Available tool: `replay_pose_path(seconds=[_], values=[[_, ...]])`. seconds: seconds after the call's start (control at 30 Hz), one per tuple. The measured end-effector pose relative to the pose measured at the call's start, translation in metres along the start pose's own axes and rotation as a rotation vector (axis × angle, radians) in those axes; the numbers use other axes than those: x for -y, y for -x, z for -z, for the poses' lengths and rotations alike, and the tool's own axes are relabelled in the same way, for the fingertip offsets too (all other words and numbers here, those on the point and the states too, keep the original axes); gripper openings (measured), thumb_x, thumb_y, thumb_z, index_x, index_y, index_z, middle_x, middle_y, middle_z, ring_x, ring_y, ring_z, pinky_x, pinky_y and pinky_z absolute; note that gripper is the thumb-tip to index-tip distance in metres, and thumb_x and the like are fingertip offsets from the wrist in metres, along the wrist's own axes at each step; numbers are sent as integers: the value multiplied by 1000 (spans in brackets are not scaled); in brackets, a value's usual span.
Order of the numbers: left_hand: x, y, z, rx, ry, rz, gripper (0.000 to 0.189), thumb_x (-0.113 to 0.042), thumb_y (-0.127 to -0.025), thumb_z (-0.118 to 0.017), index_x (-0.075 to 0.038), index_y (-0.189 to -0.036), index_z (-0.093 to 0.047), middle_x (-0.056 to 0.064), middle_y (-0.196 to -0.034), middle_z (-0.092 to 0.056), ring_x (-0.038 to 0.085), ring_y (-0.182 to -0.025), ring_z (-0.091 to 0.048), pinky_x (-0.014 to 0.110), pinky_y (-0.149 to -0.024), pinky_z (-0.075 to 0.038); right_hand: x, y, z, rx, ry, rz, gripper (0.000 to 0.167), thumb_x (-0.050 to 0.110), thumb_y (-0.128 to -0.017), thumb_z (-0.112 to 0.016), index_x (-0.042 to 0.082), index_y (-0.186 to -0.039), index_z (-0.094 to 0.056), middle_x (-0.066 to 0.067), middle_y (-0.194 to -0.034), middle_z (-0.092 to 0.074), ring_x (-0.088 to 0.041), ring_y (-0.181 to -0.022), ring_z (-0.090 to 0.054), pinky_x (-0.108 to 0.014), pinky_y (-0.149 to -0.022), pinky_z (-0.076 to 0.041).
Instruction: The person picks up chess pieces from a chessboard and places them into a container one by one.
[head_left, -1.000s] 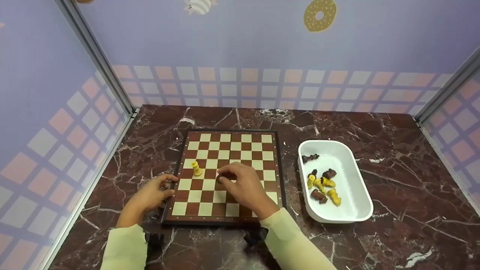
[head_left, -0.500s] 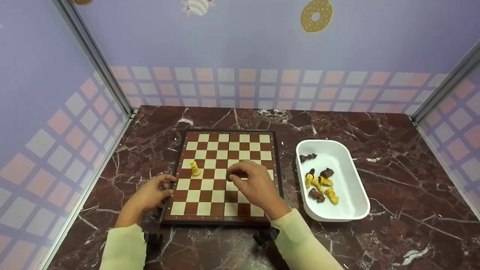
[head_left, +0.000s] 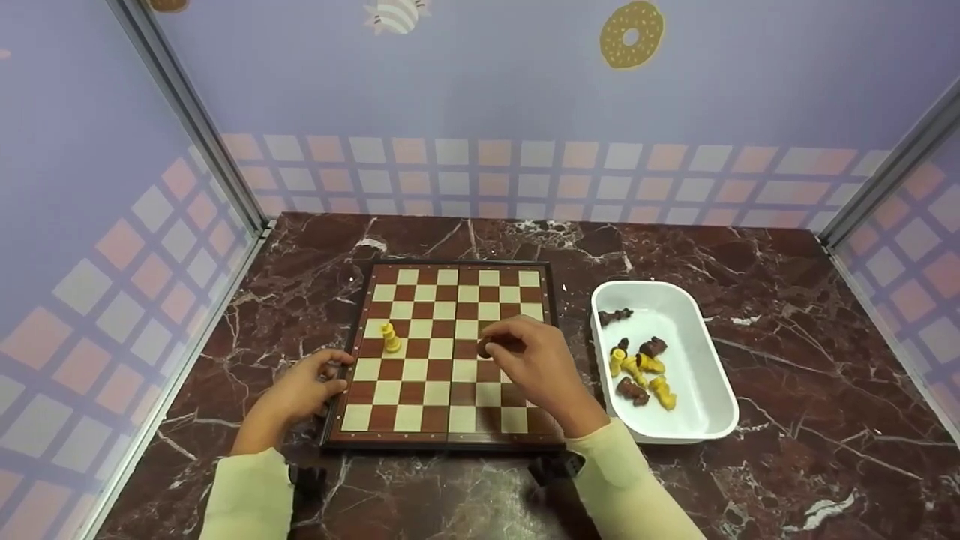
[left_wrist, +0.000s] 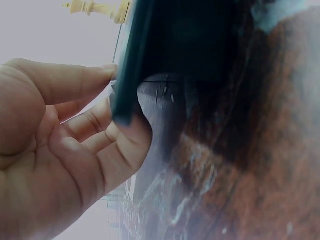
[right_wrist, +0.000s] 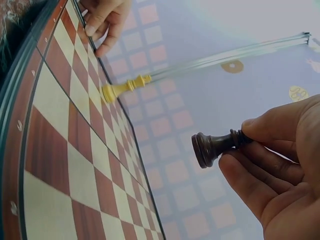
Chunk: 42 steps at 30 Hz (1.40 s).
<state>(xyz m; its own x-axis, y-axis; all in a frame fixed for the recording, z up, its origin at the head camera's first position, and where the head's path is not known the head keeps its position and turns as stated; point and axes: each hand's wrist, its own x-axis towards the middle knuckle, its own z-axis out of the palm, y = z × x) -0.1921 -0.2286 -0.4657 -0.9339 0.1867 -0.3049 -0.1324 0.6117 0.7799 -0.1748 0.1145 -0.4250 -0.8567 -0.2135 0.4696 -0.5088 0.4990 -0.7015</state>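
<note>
A brown-and-cream chessboard (head_left: 417,370) lies on the marble table. My left hand (head_left: 304,384) pinches its left edge, the thumb on one side and curled fingers on the other in the left wrist view. A tall yellow chess piece (head_left: 390,338) stands upright on the left half of the board, near that hand. Above the board's right half, my right hand (head_left: 541,364) holds a dark brown chess piece (right_wrist: 212,147) between thumb and fingers. Its round base points at the board, apart from the squares; its top is hidden in my fingertips.
A white plastic tub (head_left: 716,390) stands to the right of the board. Several yellow pieces (head_left: 663,392) and dark brown pieces (head_left: 632,391) lie jumbled in it. Patterned purple walls (head_left: 480,90) close off the table's back and sides.
My right hand has moved to the right across the board, carrying the dark chess piece. The left hand stays at the board's edge, and the yellow piece has not moved.
</note>
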Motion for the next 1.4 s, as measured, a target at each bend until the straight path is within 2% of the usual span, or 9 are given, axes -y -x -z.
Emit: replay_pose_path(seconds=[0.23, 0.43, 0.83, 1.0, 1.4], values=[[1, -1, 0, 6, -3, 20, 36, -5, -97, -55, -7, -133, -50, 14, -107, -47, 18, -75, -49, 34, -59, -48, -8, 4, 15, -13, 25, -19, 14, 7, -85, -73, 7, -99, -73, -4, -93, -71, -13, -83, -69, -22, -77, -56], [1, -1, -1, 7, 2, 24, 36, -6, -97, -55, -7, -133, -49, 13, -105, -49, 18, -73, -48, 34, -57, -47, -14, 6, 27, -60, 96, -19, 16, 9, -81, -76, 8, -97, -74, -5, -94, -72, -16, -82, -69, -29, -75, -56], [1, -2, -1, -8, 10, 25, 35, -3, -97, -54, -6, -132, -50, 13, -104, -48, 18, -72, -47, 33, -56, -46, -26, 10, 48, -56, 63, -50, 14, 4, -83, -73, 9, -97, -74, -2, -93, -71, -13, -83, -68, -24, -75, -56], [1, -2, -1, 3, 15, 25, 35, -5, -97, -54, -6, -132, -50, 13, -105, -47, 18, -73, -48, 33, -57, -46, -29, 12, 57, -72, 89, -70, 15, 5, -83, -74, 11, -97, -75, 0, -92, -72, -12, -83, -69, -26, -76, -56], [2, -2, -2, 1, 12, 24, 36, -5, -97, -54, -6, -133, -49, 14, -106, -49, 19, -74, -49, 35, -58, -48, -37, 14, 72, -101, 144, -105, 14, 6, -84, -72, 8, -98, -75, -4, -92, -72, -14, -82, -68, -30, -75, -55]])
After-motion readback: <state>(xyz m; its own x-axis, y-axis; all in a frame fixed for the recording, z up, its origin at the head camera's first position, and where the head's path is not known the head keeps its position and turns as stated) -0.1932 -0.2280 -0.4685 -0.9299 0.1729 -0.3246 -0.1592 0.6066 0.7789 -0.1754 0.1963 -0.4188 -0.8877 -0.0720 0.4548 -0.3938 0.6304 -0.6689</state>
